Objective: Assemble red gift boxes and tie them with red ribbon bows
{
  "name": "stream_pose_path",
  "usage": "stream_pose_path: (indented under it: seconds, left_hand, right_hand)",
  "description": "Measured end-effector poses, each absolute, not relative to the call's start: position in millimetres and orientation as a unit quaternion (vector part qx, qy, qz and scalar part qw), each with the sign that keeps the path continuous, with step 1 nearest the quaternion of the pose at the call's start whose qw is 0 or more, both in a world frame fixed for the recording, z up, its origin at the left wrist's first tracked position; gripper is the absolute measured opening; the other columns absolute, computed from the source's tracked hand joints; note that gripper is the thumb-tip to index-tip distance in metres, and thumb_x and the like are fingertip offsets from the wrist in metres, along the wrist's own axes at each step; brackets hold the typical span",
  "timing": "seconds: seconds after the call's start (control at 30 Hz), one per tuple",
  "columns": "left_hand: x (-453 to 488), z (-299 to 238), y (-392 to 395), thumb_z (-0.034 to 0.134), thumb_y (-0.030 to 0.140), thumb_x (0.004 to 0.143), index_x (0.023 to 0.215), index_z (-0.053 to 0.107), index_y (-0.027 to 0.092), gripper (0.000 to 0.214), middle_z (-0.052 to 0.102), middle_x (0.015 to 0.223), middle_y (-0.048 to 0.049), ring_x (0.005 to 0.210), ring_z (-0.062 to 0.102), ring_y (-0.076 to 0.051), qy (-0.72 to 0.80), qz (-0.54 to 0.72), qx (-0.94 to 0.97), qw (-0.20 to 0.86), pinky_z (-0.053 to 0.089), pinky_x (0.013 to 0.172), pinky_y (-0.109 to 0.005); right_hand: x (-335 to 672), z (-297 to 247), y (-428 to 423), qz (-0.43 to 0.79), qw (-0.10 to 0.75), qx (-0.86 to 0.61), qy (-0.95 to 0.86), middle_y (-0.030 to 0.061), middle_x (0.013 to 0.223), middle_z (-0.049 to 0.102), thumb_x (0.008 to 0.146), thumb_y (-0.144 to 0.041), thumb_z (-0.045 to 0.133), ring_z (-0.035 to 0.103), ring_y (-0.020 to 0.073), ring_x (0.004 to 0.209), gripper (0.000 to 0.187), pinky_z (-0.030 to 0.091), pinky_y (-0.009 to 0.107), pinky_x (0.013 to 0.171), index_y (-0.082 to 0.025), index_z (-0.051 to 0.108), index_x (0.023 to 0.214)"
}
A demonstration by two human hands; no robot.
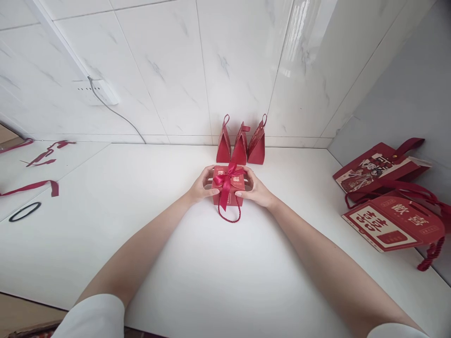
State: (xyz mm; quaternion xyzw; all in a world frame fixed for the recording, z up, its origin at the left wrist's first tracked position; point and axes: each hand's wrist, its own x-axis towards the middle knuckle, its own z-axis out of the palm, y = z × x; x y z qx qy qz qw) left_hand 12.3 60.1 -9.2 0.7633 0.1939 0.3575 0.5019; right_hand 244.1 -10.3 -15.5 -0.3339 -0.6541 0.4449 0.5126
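A small red gift box [230, 199] with gold lettering is held between my two hands at the middle of the white table. A shiny red ribbon bow [227, 179] is tied on its top, one tail hanging down the front. From the box a dark red cord handle [229, 220] loops toward me. My left hand [205, 185] grips the left side, thumb on the front edge. On the right side, my right hand [256, 188] has its thumb on the front, fingers behind. Just behind the box stand three triangular red boxes [241, 145] with ribbon loops.
Red gift bags [394, 220] with cord and ribbon handles lean at the right wall. Loose red ribbons [31, 187] and a black ring [24, 212] lie at the left of the white table [169, 281]. A grey cable [116, 112] runs down the tiled wall from a socket.
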Motion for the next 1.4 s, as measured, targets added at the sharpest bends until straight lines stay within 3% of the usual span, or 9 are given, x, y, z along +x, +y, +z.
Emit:
stream_pose_path:
  seconds: [0.47, 0.6, 0.77, 0.97, 1.27, 1.4]
  left_hand:
    - [12.2, -7.9, 57.7, 0.077, 0.040, 0.066, 0.127, 0.042, 0.027, 0.072, 0.048, 0.134, -0.0104, 0.126, 0.046, -0.031, 0.173, 0.352, 0.756, 0.524, 0.038, 0.102, -0.046]
    - [13.4, -3.5, 51.7, 0.077, 0.040, 0.067, 0.137, 0.031, 0.030, 0.084, 0.047, 0.135, -0.0113, 0.120, 0.051, -0.030, 0.166, 0.326, 0.746, 0.556, 0.040, 0.101, -0.047]
    - [19.6, 3.8, 44.6, 0.075, 0.039, 0.070, 0.132, 0.040, 0.027, 0.072, 0.047, 0.136, -0.0115, 0.122, 0.050, -0.030, 0.158, 0.348, 0.725, 0.573, 0.042, 0.101, -0.045]
    - [23.0, 5.1, 41.5, 0.075, 0.038, 0.071, 0.137, 0.039, 0.028, 0.075, 0.047, 0.138, -0.0109, 0.125, 0.048, -0.031, 0.175, 0.366, 0.690, 0.600, 0.040, 0.104, -0.046]
    - [23.1, 3.8, 43.9, 0.074, 0.044, 0.072, 0.144, 0.034, 0.029, 0.084, 0.043, 0.146, -0.0095, 0.135, 0.039, -0.032, 0.183, 0.389, 0.706, 0.563, 0.036, 0.110, -0.046]
    - [22.4, -0.5, 49.5, 0.061, 0.046, 0.084, 0.140, 0.041, 0.026, 0.063, 0.041, 0.148, -0.0078, 0.138, 0.035, -0.028, 0.249, 0.439, 0.680, 0.532, 0.031, 0.114, -0.045]
  right_hand:
    - [242.7, -17.6, -12.2, 0.464, 0.520, -0.306, -0.649, 0.0092, 0.140, 0.043, 0.069, -0.045, 0.078, 0.045, 0.0279, 0.129, 0.079, 0.035, 0.048, 0.109, -0.029, 0.037, 0.134]
    - [241.3, -15.8, -13.9, 0.516, 0.507, -0.268, -0.636, 0.0070, 0.147, 0.036, 0.068, -0.046, 0.079, 0.042, 0.0286, 0.131, 0.090, 0.035, 0.049, 0.109, -0.034, 0.028, 0.142]
    - [236.3, -10.0, -17.1, 0.516, 0.521, -0.271, -0.624, 0.0057, 0.146, 0.037, 0.070, -0.050, 0.076, 0.041, 0.0270, 0.133, 0.089, 0.034, 0.047, 0.111, -0.034, 0.028, 0.143]
    - [232.9, -9.7, -17.3, 0.508, 0.539, -0.288, -0.607, 0.0057, 0.142, 0.044, 0.072, -0.049, 0.075, 0.044, 0.0258, 0.130, 0.101, 0.034, 0.048, 0.111, -0.036, 0.012, 0.150]
    - [229.7, -5.5, -20.7, 0.412, 0.575, -0.330, -0.625, 0.0059, 0.146, 0.037, 0.074, -0.053, 0.072, 0.044, 0.0273, 0.130, 0.099, 0.034, 0.048, 0.110, -0.037, 0.010, 0.150]
    - [230.2, -9.8, -18.3, 0.338, 0.611, -0.357, -0.620, 0.0074, 0.147, 0.034, 0.074, -0.060, 0.068, 0.036, 0.0279, 0.135, 0.096, 0.031, 0.045, 0.112, -0.032, 0.015, 0.150]
